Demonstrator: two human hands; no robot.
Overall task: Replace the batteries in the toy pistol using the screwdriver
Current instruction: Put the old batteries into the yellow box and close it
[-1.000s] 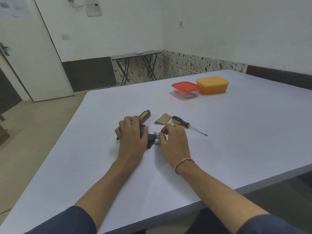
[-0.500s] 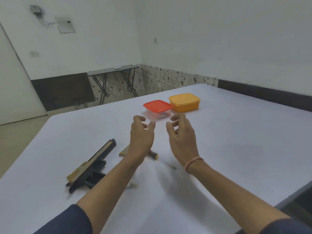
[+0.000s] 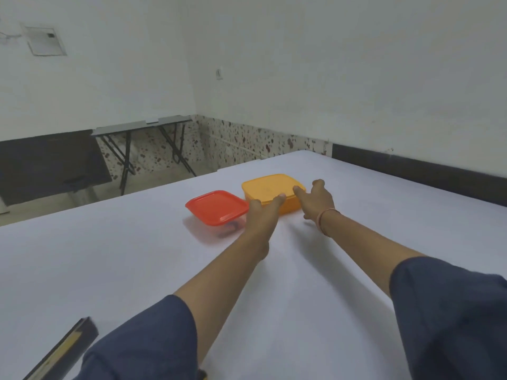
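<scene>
Our arms stretch across the white counter [image 3: 384, 215] to the orange box [image 3: 270, 187] at its far side. Our left hand [image 3: 262, 215] lies with fingers [image 3: 280, 199] straight, their tips touching the box's near edge. Our right hand [image 3: 318, 200] has its fingers spread apart at the box's near right corner, gripping nothing. A red-lidded box [image 3: 216, 205] sits just to the left. The toy pistol [image 3: 61, 349] lies at the near left edge of our view, well apart from both hands.

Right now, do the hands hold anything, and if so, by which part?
Nothing is gripped yet. The left hand reaches the orange container at its near lid edge, the right hand its right side, fingers straight.
</scene>
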